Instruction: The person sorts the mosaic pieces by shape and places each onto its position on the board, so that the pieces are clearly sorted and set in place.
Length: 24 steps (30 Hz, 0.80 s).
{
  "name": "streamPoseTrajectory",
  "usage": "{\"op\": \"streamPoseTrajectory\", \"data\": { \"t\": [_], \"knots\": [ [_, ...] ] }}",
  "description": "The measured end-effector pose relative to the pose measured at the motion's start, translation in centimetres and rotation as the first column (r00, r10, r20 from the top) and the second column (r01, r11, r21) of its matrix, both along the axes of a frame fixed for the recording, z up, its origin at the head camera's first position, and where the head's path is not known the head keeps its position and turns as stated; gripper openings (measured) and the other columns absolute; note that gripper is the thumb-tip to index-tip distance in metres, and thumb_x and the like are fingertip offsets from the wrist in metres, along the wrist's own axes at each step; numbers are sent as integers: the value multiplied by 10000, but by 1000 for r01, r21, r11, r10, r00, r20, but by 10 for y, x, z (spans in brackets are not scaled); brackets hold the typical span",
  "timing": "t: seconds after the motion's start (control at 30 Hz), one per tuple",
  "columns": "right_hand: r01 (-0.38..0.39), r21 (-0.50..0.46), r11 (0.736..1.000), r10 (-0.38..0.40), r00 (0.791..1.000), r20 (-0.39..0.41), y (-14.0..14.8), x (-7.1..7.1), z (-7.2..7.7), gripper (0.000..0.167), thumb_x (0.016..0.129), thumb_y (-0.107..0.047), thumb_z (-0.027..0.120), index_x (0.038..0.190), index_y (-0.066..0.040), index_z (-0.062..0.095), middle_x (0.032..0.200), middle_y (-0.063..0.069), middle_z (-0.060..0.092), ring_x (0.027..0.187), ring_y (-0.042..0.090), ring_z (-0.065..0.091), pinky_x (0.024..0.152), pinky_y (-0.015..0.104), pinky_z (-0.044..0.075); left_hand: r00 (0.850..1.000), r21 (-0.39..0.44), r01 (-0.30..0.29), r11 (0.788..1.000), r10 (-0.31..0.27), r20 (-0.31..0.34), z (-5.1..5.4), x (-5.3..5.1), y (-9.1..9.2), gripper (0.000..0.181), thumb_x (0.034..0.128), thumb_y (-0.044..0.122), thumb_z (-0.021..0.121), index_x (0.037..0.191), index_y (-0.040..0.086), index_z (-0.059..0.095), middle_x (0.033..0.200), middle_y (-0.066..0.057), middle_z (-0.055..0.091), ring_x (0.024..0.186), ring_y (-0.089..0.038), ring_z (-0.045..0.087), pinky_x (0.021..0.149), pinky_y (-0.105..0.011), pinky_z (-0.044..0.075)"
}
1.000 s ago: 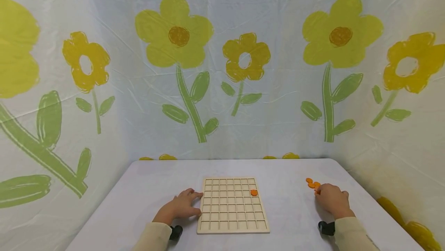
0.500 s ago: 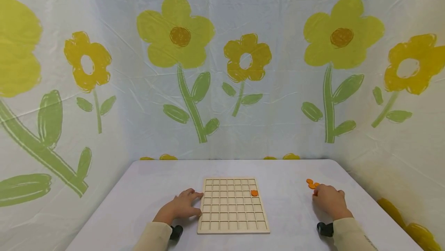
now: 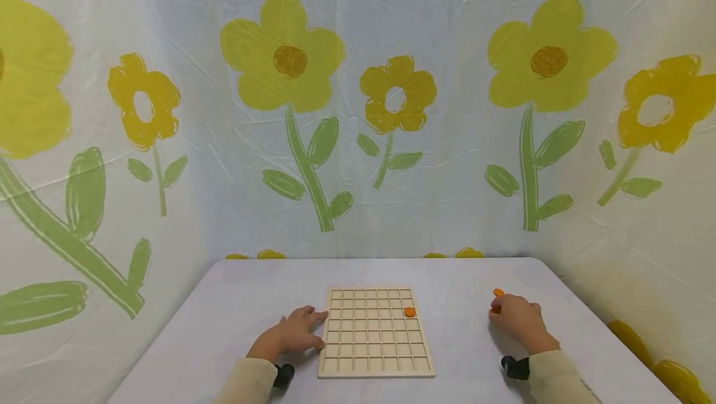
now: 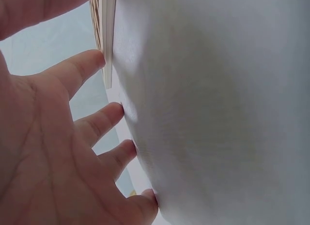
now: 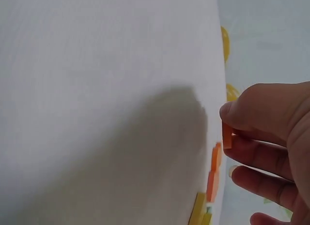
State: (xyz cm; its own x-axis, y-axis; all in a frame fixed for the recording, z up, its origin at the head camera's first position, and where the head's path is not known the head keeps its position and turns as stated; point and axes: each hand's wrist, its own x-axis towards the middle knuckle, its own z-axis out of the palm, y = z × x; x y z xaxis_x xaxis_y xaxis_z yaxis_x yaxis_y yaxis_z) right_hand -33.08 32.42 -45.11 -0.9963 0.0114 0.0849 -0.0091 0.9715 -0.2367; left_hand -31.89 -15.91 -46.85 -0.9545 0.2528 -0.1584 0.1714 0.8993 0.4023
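A pale wooden grid board (image 3: 373, 371) lies on the table, with one orange disc (image 3: 410, 312) in its rightmost column near the far side. My left hand (image 3: 293, 330) rests at the board's left edge, fingers spread, thumb and index finger touching it; the left wrist view shows the board's side (image 4: 107, 41) against the index fingertip. To the right of the board, my right hand (image 3: 520, 319) pinches an orange disc (image 5: 227, 134) between thumb and finger. Loose orange discs (image 5: 212, 186) lie on the table behind that hand, mostly hidden by it in the head view.
A white cloth covers the table (image 3: 268, 286). Flower-printed fabric (image 3: 447, 205) hangs around its back and sides. Bare tabletop lies between the board and my right hand.
My right hand has shifted left from its earlier place by the loose discs, now pinching a disc. The left hand and the board have stayed put.
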Motion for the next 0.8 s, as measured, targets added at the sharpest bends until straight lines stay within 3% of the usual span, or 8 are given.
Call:
{"op": "streamPoseTrajectory", "data": {
  "t": [0.17, 0.47, 0.8],
  "knots": [
    [-44, -10, 999, 43, 997, -57, -13, -1, 3, 212, 837, -179, 678, 995, -44, 721, 913, 68, 707, 872, 300, 642, 789, 579, 397, 1000, -3, -8, 1000, 8, 7, 0, -1, 1, 690, 783, 381, 689, 1423, 207, 496, 1501, -155, 382, 1412, -411, 306, 1090, -724, 172],
    [-72, -71, 995, 70, 997, -30, -44, -3, 12, 232, 850, -204, 722, 1037, -66, 718, 923, 30, 689, 863, 227, 594, 824, 516, 426, 1000, 13, -16, 1000, 16, 2, 1, 2, 2, 707, 745, 372, 707, 1401, 186, 519, 1489, -165, 388, 1407, -420, 302, 1089, -729, 166],
    [-85, -58, 995, 82, 995, -53, -82, -11, 7, 209, 830, -214, 752, 1012, -111, 737, 884, 4, 681, 815, 198, 569, 879, 527, 424, 1000, -6, 3, 1000, -3, -18, 4, 2, 3, 697, 744, 373, 719, 1381, 165, 528, 1468, -164, 407, 1393, -417, 324, 1070, -737, 201]
  ]
}}
